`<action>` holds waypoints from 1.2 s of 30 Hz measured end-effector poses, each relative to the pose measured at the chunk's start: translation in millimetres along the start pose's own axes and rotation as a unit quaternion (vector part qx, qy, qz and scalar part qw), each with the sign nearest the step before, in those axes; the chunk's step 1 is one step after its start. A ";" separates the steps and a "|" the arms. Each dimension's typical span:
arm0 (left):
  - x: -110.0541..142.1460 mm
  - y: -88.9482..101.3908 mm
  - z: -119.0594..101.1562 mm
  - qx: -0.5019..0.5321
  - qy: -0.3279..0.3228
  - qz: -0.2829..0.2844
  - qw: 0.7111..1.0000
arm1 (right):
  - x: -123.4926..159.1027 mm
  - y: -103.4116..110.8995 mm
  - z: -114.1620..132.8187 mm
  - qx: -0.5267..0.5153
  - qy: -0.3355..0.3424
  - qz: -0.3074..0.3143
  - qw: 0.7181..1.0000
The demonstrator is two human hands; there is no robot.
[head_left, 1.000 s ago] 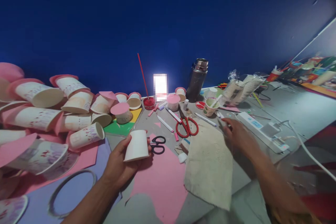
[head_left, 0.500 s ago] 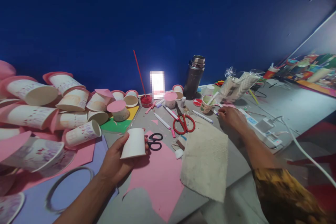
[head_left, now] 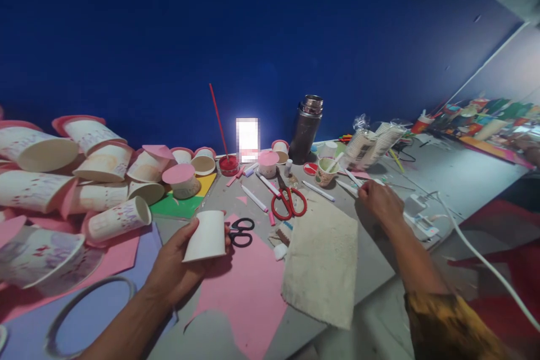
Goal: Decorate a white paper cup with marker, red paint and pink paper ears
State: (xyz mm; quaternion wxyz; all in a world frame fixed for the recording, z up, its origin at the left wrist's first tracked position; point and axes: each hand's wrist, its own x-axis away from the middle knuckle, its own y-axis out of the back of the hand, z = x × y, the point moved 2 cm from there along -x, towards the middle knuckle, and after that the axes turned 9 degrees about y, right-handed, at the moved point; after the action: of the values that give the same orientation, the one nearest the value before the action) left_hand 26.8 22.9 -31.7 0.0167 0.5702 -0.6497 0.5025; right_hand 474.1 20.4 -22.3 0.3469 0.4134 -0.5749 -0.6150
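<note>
My left hand (head_left: 179, 259) is wrapped around a plain white paper cup (head_left: 206, 236), held upside down with its wide rim toward me. Just right of the cup, the black handles of small scissors (head_left: 242, 232) rest on cut pink paper (head_left: 240, 292). My right hand (head_left: 379, 201) is closed at the right side of the table, with a white marker (head_left: 347, 188) at its fingertips, its tip pointing left. Left of that marker stands a patterned paper cup (head_left: 327, 173) with a white stick in it. Red-handled scissors (head_left: 289, 203) lie mid-table, beside several markers (head_left: 254, 198).
Decorated paper cups (head_left: 101, 197) with pink brims are heaped at left. A dark flask (head_left: 306, 129) and a red paint pot (head_left: 229, 165) with a stick stand by the blue wall. Stacked cups (head_left: 375, 146), a power strip (head_left: 422, 225) and a beige cloth (head_left: 320, 264) lie rightward.
My right hand has come up from the table with the white marker at its fingers. The left hand still holds the cup. The view has shifted slightly right.
</note>
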 end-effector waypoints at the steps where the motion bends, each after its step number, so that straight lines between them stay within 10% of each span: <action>1: -0.4 0.1 0.0 -0.002 -0.001 -0.001 1.000 | 8.2 -1.4 -4.0 0.001 -0.005 0.001 1.000; 14: 0.6 -1.1 -1.4 -0.035 -0.014 -0.004 0.999 | 7.8 -22.3 -13.8 -0.017 0.043 0.025 0.999; 30: -2.5 3.9 0.9 -0.027 -0.003 0.006 1.000 | -20.6 -2.0 -7.4 -0.079 0.076 -0.091 0.990; 36: -1.5 2.5 0.3 -0.033 0.000 0.003 0.999 | -11.0 -16.7 29.9 -0.117 0.177 0.007 0.977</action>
State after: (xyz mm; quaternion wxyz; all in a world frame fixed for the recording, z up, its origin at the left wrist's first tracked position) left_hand 25.5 23.4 -34.3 0.0346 0.5675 -0.6675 0.4809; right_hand 452.4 44.5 -37.8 0.4929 0.4685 -0.4315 -0.5928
